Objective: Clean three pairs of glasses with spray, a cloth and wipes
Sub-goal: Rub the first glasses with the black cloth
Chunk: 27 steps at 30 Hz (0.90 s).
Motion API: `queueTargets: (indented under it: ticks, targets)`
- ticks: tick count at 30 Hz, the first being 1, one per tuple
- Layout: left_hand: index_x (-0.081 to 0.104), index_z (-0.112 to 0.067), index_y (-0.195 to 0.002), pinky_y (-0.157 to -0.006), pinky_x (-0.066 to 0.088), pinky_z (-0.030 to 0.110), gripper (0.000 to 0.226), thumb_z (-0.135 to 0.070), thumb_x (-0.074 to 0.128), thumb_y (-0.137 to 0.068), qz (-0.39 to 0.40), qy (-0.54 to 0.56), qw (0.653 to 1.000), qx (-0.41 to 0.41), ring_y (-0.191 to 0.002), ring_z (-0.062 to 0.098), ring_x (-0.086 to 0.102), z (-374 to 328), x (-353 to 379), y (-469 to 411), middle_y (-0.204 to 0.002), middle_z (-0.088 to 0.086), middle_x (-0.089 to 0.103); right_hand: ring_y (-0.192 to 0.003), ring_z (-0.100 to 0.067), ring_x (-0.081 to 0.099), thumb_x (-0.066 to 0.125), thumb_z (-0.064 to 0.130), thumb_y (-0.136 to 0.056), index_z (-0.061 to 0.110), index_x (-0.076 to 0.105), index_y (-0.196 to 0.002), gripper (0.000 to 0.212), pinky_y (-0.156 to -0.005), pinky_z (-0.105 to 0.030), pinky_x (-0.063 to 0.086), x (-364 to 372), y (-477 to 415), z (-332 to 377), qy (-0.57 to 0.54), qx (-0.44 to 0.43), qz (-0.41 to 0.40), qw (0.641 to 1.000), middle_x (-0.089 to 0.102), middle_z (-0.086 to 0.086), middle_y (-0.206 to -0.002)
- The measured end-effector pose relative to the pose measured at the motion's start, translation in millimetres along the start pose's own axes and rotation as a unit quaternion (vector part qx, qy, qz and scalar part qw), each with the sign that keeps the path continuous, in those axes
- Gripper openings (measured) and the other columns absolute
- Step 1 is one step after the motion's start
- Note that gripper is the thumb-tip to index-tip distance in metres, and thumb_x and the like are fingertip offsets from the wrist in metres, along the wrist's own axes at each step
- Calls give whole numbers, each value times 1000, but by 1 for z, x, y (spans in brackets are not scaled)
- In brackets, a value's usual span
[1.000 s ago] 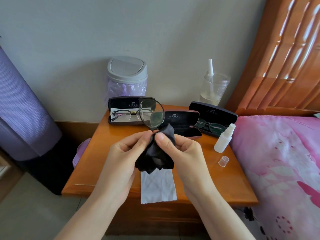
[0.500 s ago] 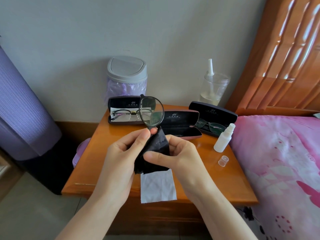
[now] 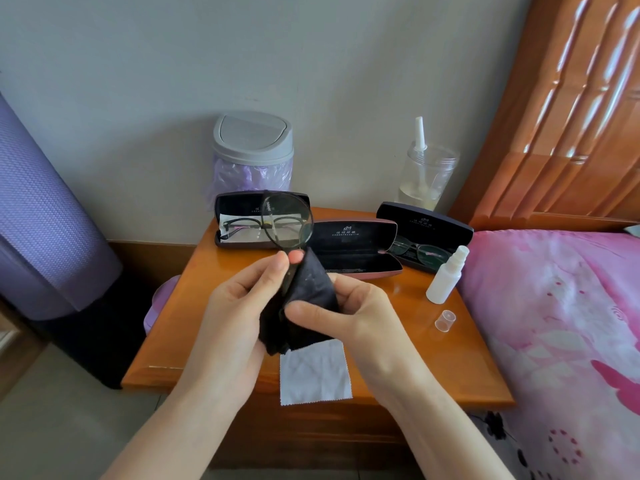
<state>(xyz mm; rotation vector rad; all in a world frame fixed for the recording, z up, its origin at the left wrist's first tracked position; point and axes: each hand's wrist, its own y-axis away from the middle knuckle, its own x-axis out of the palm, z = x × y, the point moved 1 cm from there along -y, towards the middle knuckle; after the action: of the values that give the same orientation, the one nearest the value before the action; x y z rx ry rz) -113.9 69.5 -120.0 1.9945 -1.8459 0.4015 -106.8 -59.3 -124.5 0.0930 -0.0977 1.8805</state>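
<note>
My wooden worktop [image 3: 214, 306] carries three open cases along its back. The left case [image 3: 228, 206] holds black-rimmed glasses [image 3: 242, 225], the middle case [image 3: 353, 258] shows only dark lining, and the right case [image 3: 426, 220] holds thin-framed glasses [image 3: 422, 252]. A spray bottle [image 3: 445, 282] stands near the right edge, with its clear cap [image 3: 445, 320] just in front. A white cloth [image 3: 313, 375] overhangs the front edge.

Your round dark-rimmed glasses [image 3: 287, 223] stand on end above the desk's [image 3: 195, 323] middle, lower lens wrapped in the black cloth [image 3: 308, 299]. The white wipe [image 3: 313, 372] overhangs the front edge. The uncapped spray bottle [image 3: 445, 280] stands by the right edge. A second pair [image 3: 249, 228] and third pair [image 3: 415, 251] lie in open cases [image 3: 242, 204] along the back edge.
</note>
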Motion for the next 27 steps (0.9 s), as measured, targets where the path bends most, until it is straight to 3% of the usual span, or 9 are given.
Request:
queueTargets:
  ticks: [8, 14, 18, 23, 27]
  targets:
    - [75, -22, -92, -70, 60, 28, 28, -33, 57, -74, 8, -9, 1000, 12, -89, 18, 73, -4, -4, -4, -95, 5, 76, -95, -21, 70, 69, 0, -79, 8, 70, -104, 26, -80, -25, 55, -9, 1, 1, 19, -8, 31, 999, 74, -10, -99]
    - [78, -25, -80, -59, 57, 24, 23, -35, 61, -69, 2, -45, 999, 18, -80, 14, 72, 5, 0, 0, -88, 2, 76, -77, -15, 72, 74, 16, -68, 8, 71, -85, 19, -67, -19, 54, -1, -2, 1, 3, -21, -37, 999, 74, -5, -80]
    - [78, -28, -75, -68, 55, 28, 22, -37, 62, -64, -3, -64, 997, 31, -78, 11, 72, 5, 0, 1, -83, 0, 76, -68, -9, 68, 72, 19, -68, 7, 69, -76, 14, -62, -15, 51, 3, -2, 0, -42, -42, -62, 996, 70, -1, -68]
    - [78, -25, -84, -75, 53, 30, 26, -37, 61, -69, 17, -75, 996, 47, -88, 14, 72, 5, 1, 2, -90, 3, 76, -76, -12, 71, 65, 26, -74, 6, 73, -85, 24, -66, -16, 53, 5, 1, 0, -70, -49, -86, 993, 73, -5, -75]
    - [77, -21, -90, -67, 57, 20, 26, -31, 60, -74, 26, -50, 998, 33, -89, 14, 72, 4, 2, 3, -93, 4, 76, -85, -20, 70, 61, 32, -80, 6, 73, -88, 31, -76, -25, 57, 5, 0, -3, -67, -39, -101, 992, 72, -17, -86]
